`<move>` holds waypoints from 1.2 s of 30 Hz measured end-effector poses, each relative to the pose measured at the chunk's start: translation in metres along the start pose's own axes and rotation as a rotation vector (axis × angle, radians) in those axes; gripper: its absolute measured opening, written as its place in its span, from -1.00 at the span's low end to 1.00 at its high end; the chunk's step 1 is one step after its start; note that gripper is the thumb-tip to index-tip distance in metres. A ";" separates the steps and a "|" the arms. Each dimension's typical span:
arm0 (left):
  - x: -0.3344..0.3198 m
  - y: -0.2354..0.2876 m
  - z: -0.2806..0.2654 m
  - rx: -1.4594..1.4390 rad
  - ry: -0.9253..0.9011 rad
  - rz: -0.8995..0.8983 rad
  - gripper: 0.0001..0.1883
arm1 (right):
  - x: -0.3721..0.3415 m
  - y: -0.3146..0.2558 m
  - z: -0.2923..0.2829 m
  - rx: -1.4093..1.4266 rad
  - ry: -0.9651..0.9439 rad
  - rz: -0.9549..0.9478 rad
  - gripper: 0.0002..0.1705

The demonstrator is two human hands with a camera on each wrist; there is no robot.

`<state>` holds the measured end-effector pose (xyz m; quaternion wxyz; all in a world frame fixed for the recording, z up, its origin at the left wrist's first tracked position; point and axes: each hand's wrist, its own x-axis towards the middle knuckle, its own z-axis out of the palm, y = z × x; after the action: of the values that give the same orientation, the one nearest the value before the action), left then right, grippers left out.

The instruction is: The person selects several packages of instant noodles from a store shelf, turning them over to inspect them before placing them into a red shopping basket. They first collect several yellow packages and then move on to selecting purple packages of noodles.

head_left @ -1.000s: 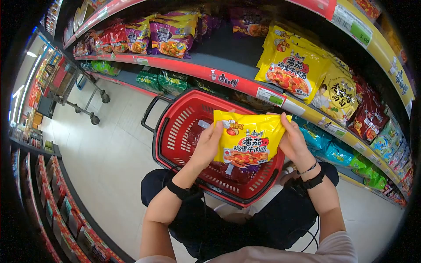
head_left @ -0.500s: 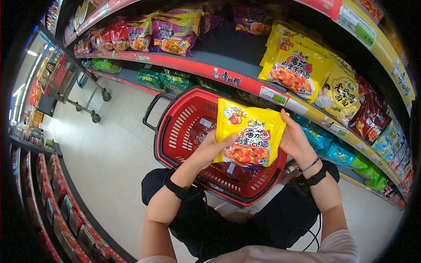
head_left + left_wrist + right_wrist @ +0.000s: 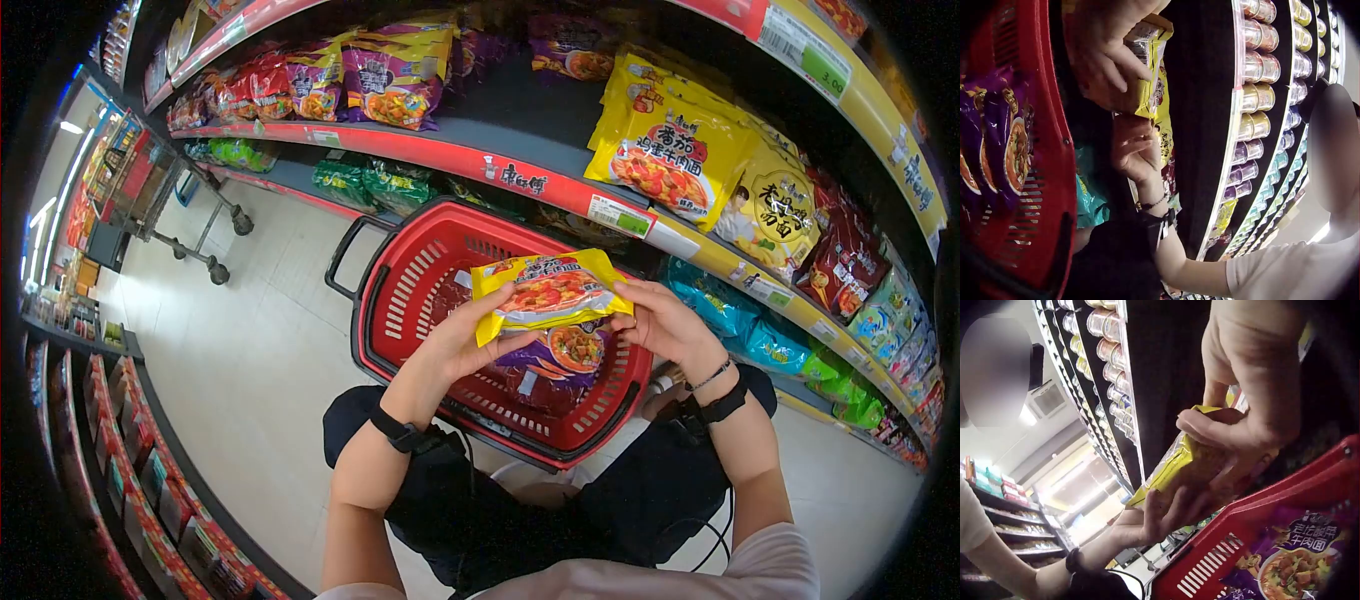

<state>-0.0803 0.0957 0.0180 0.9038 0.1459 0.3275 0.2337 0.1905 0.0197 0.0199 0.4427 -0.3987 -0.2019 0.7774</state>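
A yellow instant noodle packet (image 3: pixel 552 290) is held in both hands over the red shopping basket (image 3: pixel 385 345). My left hand (image 3: pixel 462 338) grips its left end, thumb on the printed face and fingers underneath. At the other end, my right hand (image 3: pixel 668 322) pinches the corner between thumb and fingers. The packet is tilted, so its front looks foreshortened. In the right wrist view, its narrow side (image 3: pixel 1179 478) shows between the two hands. Below it, purple noodle packets (image 3: pixel 1013 140) lie in the basket, along with dark red packets (image 3: pixel 450 295).
Shelves beside the basket carry more yellow packets (image 3: pixel 680 150), purple packets (image 3: pixel 395 85) and teal packets (image 3: pixel 710 300). A shelf edge (image 3: pixel 480 170) runs just behind the basket. A metal cart (image 3: pixel 160 190) stands on the floor at left. The person's dark-clad knees (image 3: pixel 350 425) flank the basket's near side.
The yellow packet showed its full front half a second ago; now it is tipped flatter, uncovering a purple packet below. My left hand has shifted along its end; the basket stays put.
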 end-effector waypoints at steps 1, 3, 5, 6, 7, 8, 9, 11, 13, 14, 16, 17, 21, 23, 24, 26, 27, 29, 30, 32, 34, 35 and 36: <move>0.000 0.001 0.001 -0.022 -0.001 -0.036 -0.55 | 0.001 0.001 -0.001 0.001 0.002 -0.002 -0.71; -0.001 0.002 0.004 -0.019 0.020 -0.033 -0.55 | 0.003 0.000 -0.003 0.037 0.051 0.005 -0.77; -0.003 0.003 0.012 -0.010 0.034 -0.035 -0.54 | 0.002 -0.004 0.002 0.047 0.043 -0.013 -0.78; -0.006 0.003 0.018 0.045 0.040 0.014 -0.54 | 0.001 -0.006 0.004 0.057 0.033 -0.027 -0.78; -0.007 0.003 0.021 0.100 0.046 0.064 -0.53 | 0.001 -0.007 0.003 0.061 0.042 -0.040 -0.78; -0.006 0.002 0.021 0.134 0.051 0.083 -0.51 | 0.001 -0.008 0.002 -0.226 0.092 -0.163 -0.80; -0.007 0.003 0.022 0.141 0.041 0.078 -0.51 | 0.001 -0.010 0.002 -0.515 0.144 -0.281 -0.81; -0.010 0.003 0.023 0.220 0.030 0.187 -0.47 | -0.005 -0.012 0.009 -0.754 0.312 -0.347 -0.82; -0.010 0.001 0.017 0.261 0.042 0.220 -0.46 | -0.004 -0.013 0.013 -1.209 0.645 -1.091 -0.84; -0.010 -0.001 0.014 0.286 0.058 0.223 -0.46 | -0.011 -0.018 0.017 -1.284 0.693 -1.096 -0.78; -0.011 -0.004 0.017 0.302 0.093 0.209 -0.46 | -0.013 -0.031 0.025 -1.508 0.772 -1.201 -0.72; -0.012 -0.006 0.019 0.307 0.085 0.209 -0.46 | -0.013 -0.035 0.027 -1.734 0.843 -1.294 -0.65; -0.012 -0.013 0.023 0.300 0.058 0.145 -0.52 | 0.003 -0.036 0.025 -1.880 0.887 -1.137 -0.53; -0.011 -0.015 0.022 0.326 0.059 0.128 -0.51 | 0.009 -0.036 0.021 -1.902 0.909 -1.114 -0.51; -0.010 -0.015 0.021 0.332 0.065 0.120 -0.52 | 0.011 -0.036 0.020 -1.878 0.909 -1.114 -0.50; -0.009 -0.017 0.020 0.340 0.071 0.123 -0.52 | 0.014 -0.038 0.019 -1.855 0.910 -1.116 -0.48; -0.009 -0.017 0.019 0.343 0.080 0.124 -0.53 | 0.016 -0.039 0.020 -1.853 0.929 -1.110 -0.47; -0.010 -0.018 0.020 0.341 0.084 0.120 -0.53 | 0.019 -0.040 0.021 -1.848 0.948 -1.104 -0.47; -0.010 -0.018 0.020 0.339 0.089 0.117 -0.53 | 0.022 -0.041 0.021 -1.850 0.975 -1.097 -0.47; -0.010 -0.018 0.018 0.343 0.100 0.111 -0.52 | 0.026 -0.044 0.021 -1.847 1.004 -1.091 -0.46; -0.009 -0.020 0.014 0.347 0.111 0.105 -0.52 | 0.031 -0.049 0.021 -1.854 1.054 -1.067 -0.46; -0.008 -0.021 0.010 0.343 0.100 0.107 -0.52 | 0.034 -0.052 0.020 -1.851 1.056 -1.068 -0.46; -0.008 -0.021 0.008 0.339 0.088 0.110 -0.52 | 0.037 -0.054 0.018 -1.843 1.070 -1.069 -0.47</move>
<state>-0.0732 0.0728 0.0193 0.8369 0.3035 0.3929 0.2303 0.1940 0.0800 0.0508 0.2854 -0.7054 -0.6145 -0.2081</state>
